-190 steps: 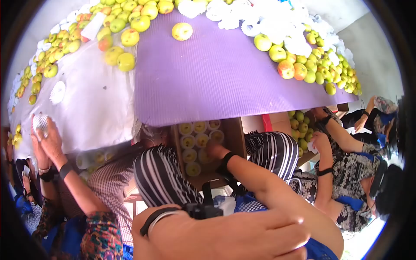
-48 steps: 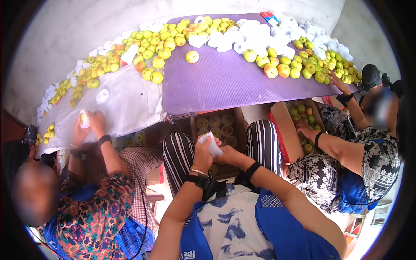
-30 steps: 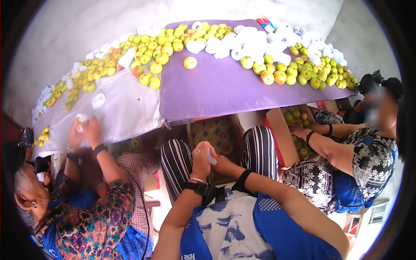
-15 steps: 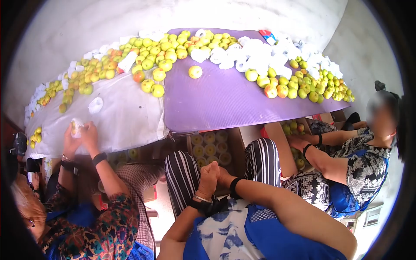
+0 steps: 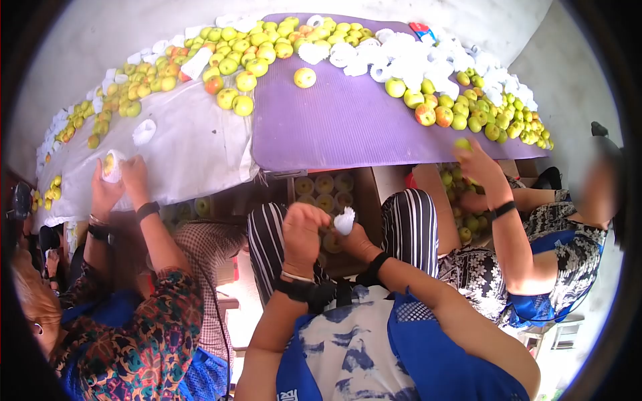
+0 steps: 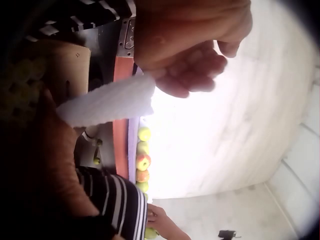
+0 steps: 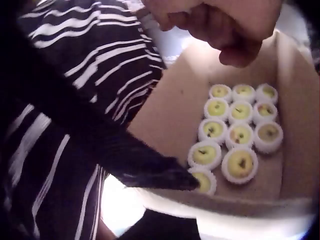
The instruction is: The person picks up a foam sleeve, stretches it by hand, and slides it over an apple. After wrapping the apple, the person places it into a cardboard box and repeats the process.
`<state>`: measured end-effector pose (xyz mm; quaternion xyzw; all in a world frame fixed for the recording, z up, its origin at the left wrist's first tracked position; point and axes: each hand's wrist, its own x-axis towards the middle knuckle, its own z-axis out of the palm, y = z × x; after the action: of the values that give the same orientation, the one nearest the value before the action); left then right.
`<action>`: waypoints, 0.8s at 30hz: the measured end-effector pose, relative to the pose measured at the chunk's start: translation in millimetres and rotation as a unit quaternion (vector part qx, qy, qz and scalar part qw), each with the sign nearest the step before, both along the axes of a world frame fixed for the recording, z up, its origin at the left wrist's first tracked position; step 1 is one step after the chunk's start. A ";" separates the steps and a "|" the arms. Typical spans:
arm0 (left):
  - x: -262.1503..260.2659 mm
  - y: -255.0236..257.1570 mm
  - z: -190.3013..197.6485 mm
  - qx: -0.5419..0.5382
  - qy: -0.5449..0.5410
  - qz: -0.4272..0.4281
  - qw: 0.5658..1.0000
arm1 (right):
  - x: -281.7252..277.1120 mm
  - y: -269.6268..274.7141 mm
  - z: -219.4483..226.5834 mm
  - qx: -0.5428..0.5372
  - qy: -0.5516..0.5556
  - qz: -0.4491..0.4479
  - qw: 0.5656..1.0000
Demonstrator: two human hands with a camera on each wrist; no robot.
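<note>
In the head view my right hand (image 5: 361, 242) grips a white foam fruit sleeve (image 5: 344, 220) by its lower end, and its frilled end points up. My left hand (image 5: 304, 234) is raised just left of it, fingers loosely bent and nothing seen in them. From the left wrist, the sleeve (image 6: 110, 102) spans from the right hand (image 6: 60, 150) toward the left hand's (image 6: 190, 55) fingertips. Below both hands, between the striped knees, a cardboard box (image 7: 170, 100) holds apples (image 7: 240, 111) in white foam sleeves, set in rows.
Ahead is a table with a purple mat (image 5: 334, 127), loose apples (image 5: 461, 110) and a heap of foam sleeves (image 5: 408, 60). A person at left holds a sleeved apple (image 5: 110, 167). At right another person lifts a green apple (image 5: 463, 144) over a box of apples (image 5: 461, 187).
My hands were together over the sleeve; the left has now drawn away to the left, leaving the sleeve in my right hand. Earliest, my right hand was in the box.
</note>
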<state>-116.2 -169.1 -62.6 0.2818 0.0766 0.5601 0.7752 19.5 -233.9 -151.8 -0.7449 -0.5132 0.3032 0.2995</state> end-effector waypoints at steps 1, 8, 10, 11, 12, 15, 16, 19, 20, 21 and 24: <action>0.1 -2.4 -0.9 -0.002 0.000 0.000 1.000 | 0.2 -2.5 3.5 -0.002 0.000 0.000 1.000; 5.6 -9.3 -7.4 0.053 0.313 -0.042 0.947 | 4.4 -0.7 16.3 -0.038 0.008 -0.010 0.999; 3.7 -10.4 -19.2 0.063 0.337 -0.046 0.938 | 2.8 -1.8 20.9 -0.071 -0.030 -0.006 0.997; 3.1 -10.4 -24.7 0.075 0.357 -0.050 0.930 | 3.3 -1.6 21.4 -0.082 -0.064 0.032 0.994; 1.9 -10.6 -22.9 0.061 0.367 -0.042 0.927 | 6.3 -0.7 22.7 -0.093 -0.101 0.067 0.988; 2.8 -14.4 -19.2 0.058 0.366 -0.042 0.928 | 15.0 3.2 -6.5 -0.103 -0.153 0.097 0.978; -1.6 -13.6 -16.6 0.060 0.387 -0.061 0.918 | 13.3 2.9 -2.4 -0.100 -0.156 0.091 0.978; -2.7 -12.4 -21.5 -0.021 0.371 -0.029 0.928 | 10.8 2.7 24.5 -0.105 -0.088 0.084 0.987; -2.2 -12.6 -19.1 -0.069 0.352 -0.013 0.933 | 12.3 1.0 40.3 -0.100 -0.045 0.097 0.989; -0.7 -12.1 -20.2 -0.068 0.350 -0.011 0.934 | 14.2 0.3 56.2 -0.094 -0.002 0.112 0.989; 1.0 -6.7 -36.1 -0.091 0.357 0.038 0.929 | 35.6 12.2 103.1 -0.046 -0.075 0.112 0.990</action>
<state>-115.3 -175.9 -98.7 0.3883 0.4093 0.4423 0.6972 55.2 -221.8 -48.7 -0.7166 -0.5995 0.3019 0.1898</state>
